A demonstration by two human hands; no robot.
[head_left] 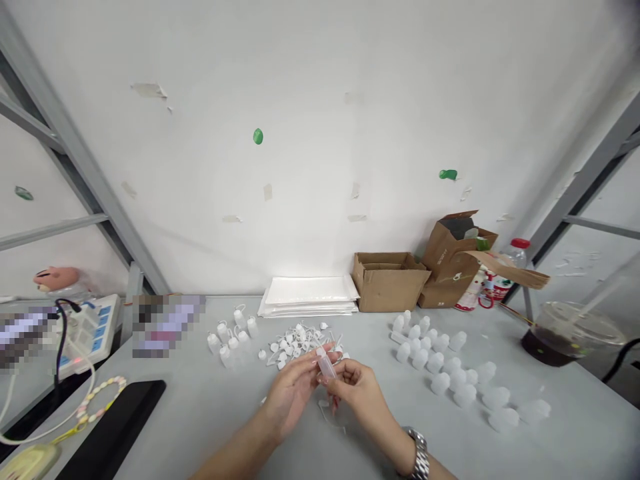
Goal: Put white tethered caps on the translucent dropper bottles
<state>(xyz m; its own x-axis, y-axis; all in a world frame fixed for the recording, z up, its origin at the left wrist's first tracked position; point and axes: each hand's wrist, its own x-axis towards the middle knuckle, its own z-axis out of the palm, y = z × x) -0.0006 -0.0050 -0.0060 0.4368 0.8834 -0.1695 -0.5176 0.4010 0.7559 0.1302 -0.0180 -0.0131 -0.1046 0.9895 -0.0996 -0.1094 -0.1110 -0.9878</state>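
Note:
In front of me, a small translucent plastic bottle (327, 365) is held tilted between both hands. My left hand (294, 390) has its fingers behind the bottle, up toward its white top. My right hand (359, 388) pinches the lower part of the bottle between thumb and fingers. Just beyond the hands lies a pile of small white caps with thin straps (295, 341). One loose strap (327, 417) rests on the table below the right hand. To the left stands a group of capped bottles (233, 340), and to the right are several translucent bottles (435, 361) in loose rows.
White padded envelopes (307, 293) lie stacked against the wall, beside an open cardboard box (390, 283) and a brown paper bag (447, 263). A cup of dark drink (553, 340) stands far right. At left are a black pad (117, 430), a bead bracelet (84, 407) and a power strip (97, 333).

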